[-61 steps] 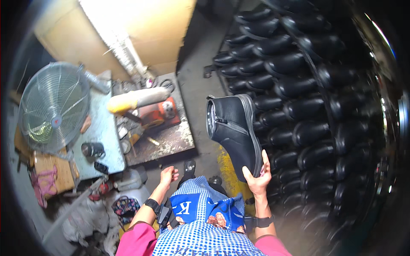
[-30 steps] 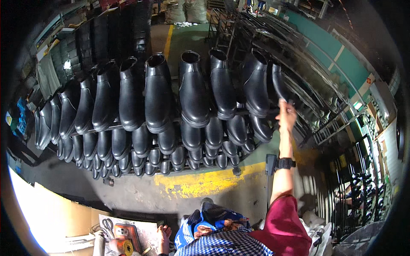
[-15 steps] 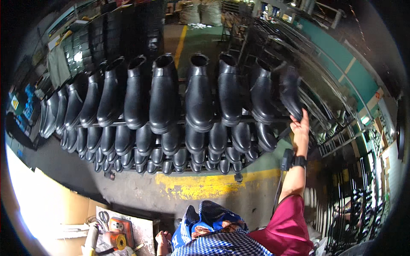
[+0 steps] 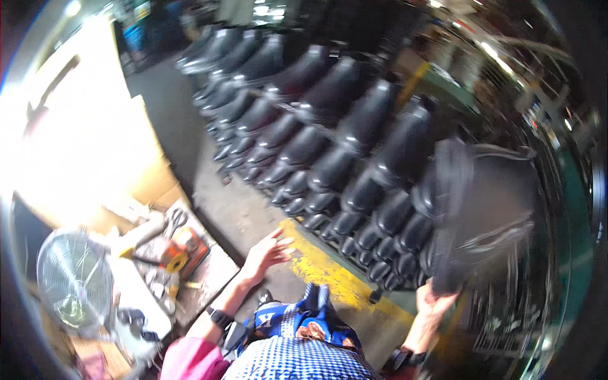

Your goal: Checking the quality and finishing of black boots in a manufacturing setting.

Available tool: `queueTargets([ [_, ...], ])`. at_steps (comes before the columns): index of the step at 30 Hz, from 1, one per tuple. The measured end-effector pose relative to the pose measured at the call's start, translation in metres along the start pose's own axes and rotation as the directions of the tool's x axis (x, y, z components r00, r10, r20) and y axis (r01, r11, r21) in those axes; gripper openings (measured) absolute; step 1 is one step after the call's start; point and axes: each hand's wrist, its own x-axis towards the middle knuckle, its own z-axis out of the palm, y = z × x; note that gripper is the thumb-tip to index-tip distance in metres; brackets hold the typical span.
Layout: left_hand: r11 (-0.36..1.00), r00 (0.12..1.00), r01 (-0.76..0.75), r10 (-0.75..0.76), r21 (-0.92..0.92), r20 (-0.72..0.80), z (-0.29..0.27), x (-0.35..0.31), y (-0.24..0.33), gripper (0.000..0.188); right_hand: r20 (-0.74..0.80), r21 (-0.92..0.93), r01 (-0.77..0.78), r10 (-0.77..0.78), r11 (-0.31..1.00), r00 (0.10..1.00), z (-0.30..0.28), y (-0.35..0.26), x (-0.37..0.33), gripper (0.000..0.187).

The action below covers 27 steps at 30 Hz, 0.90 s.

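My right hand (image 4: pixel 436 299) is closed on a black boot (image 4: pixel 459 215), held up close to the camera at the right. Motion smears the boot, so its details cannot be made out. My left hand (image 4: pixel 265 256) reaches forward between the workbench and the rack, fingers stretched out and holding nothing. Ahead, several black boots (image 4: pixel 380 120) sit in slanting rows on a tiered rack, toes pointing down toward me. Lower tiers carry more boots (image 4: pixel 329 168).
At my left stands a workbench (image 4: pixel 212 278) with scissors (image 4: pixel 176 220) and an orange tool (image 4: pixel 187 248). A round fan (image 4: pixel 75 278) is beside it, next to bright cardboard (image 4: pixel 149 152). A yellow stripe (image 4: pixel 329 269) runs along the floor under the rack.
My view has turned left, so the rack now slants. The boot in my right hand has come off the rack's right end, nearer to me. My left hand has moved forward, fingers extended.
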Motion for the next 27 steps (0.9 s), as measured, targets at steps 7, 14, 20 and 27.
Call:
queueTargets([
  [7, 0.862, 0.874, -0.469, 0.422, -0.192, -0.242, 0.012, -0.012, -0.006, 0.069, -0.027, -0.003, -0.867, 0.867, 0.498, 0.498, 0.036, 0.161, -0.01, 0.032],
  [14, 0.804, 0.476, -0.447, 0.585, 0.393, -0.656, -0.033, -0.057, 0.013, 0.058, -0.163, -0.754, -0.483, 0.585, 0.446, 0.795, 0.086, 0.221, 0.018, 0.022],
  [20, 0.844, 0.386, -0.442, 0.484, 0.303, -0.785, -0.052, -0.074, -0.009, 0.078, -0.002, -0.922, -0.272, 0.697, 0.276, 0.717, 0.143, 0.29, 0.004, 0.012],
  [27, 0.738, 0.223, -0.388, 0.656, 0.552, -0.721, -0.068, -0.086, -0.016, 0.106, -0.016, -0.981, -0.124, 0.586, 0.146, 0.81, 0.15, 0.34, -0.016, 0.021],
])
